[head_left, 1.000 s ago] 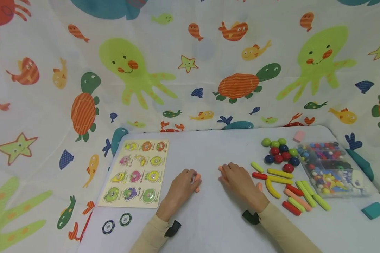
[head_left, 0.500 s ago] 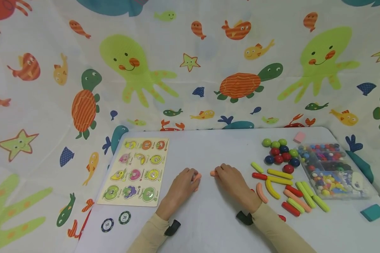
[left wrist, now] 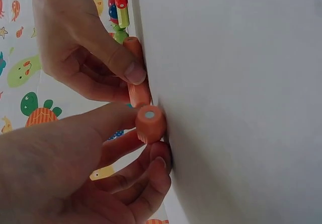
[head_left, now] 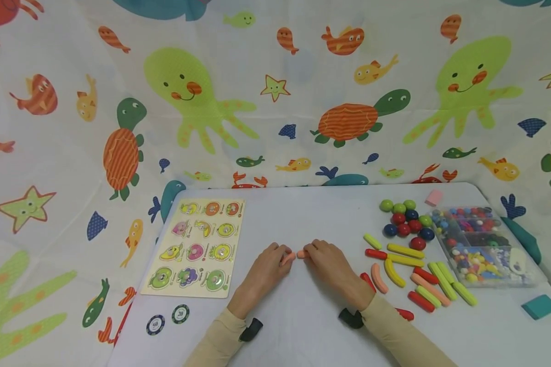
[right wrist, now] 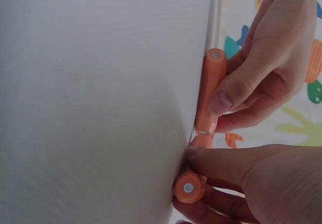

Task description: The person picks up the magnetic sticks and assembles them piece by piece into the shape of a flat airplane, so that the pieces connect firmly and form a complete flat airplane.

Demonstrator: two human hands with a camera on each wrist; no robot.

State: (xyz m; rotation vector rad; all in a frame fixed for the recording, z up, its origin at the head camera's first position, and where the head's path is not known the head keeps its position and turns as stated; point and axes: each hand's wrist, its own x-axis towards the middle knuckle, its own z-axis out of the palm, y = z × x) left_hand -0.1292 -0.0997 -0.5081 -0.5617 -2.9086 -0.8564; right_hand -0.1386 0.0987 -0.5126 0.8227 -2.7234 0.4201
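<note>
My left hand (head_left: 267, 267) pinches a peach-orange magnetic stick (head_left: 288, 258) between thumb and fingers. Another peach-orange magnetic stick (head_left: 301, 254) is pinched by my right hand (head_left: 326, 265). Both are low over the white table, their near ends almost meeting; whether they touch, I cannot tell. In the left wrist view, a round metal disc shows in the end of my left hand's stick (left wrist: 150, 123), with the right hand's stick (left wrist: 135, 73) beyond it. In the right wrist view, the left hand's stick (right wrist: 210, 88) lies along the thumb, and my right hand's stick (right wrist: 188, 188) also shows a metal disc.
Right of the hands lie loose red, yellow, green and peach sticks (head_left: 406, 261), some curved. Behind them are coloured balls (head_left: 403, 230) and a clear compartment box (head_left: 486, 247). A fruit puzzle board (head_left: 193, 250), two chips (head_left: 180, 314) and a teal block (head_left: 540, 307) lie around.
My right hand has moved left with its stick, closing the gap to the left hand's stick. Red and peach sticks formerly under the right arm are now uncovered. The left hand has barely moved.
</note>
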